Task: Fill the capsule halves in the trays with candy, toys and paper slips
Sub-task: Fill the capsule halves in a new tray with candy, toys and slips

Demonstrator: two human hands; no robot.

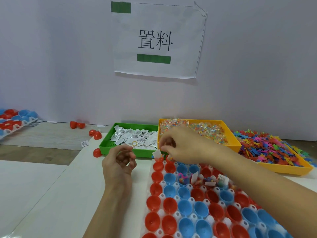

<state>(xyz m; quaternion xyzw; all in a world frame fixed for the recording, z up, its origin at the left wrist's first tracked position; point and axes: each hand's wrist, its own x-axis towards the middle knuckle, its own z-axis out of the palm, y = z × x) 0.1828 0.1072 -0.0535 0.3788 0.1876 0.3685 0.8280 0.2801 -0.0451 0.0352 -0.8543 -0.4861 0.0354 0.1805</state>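
A white tray (162, 183) of red and blue capsule halves fills the lower right. A few halves in its second far row hold toys and paper slips (208, 180). My right hand (178, 146) hovers over the tray's far left corner, fingers curled down and pinching a small item above a red half (158, 164) that has a paper slip (157, 154) standing in it. My left hand (120, 163) is raised left of the tray, fingers loosely curled, nothing in it. Behind stand a green bin of paper slips (109, 149), a yellow bin of candy (235, 143) and a yellow bin of coloured toys (288, 169).
Loose red capsule halves (95, 134) lie on the table left of the green bin, one (97, 152) against its front corner. Another tray of capsules (14, 121) sits far left. A paper sign (157, 40) hangs on the white wall behind.
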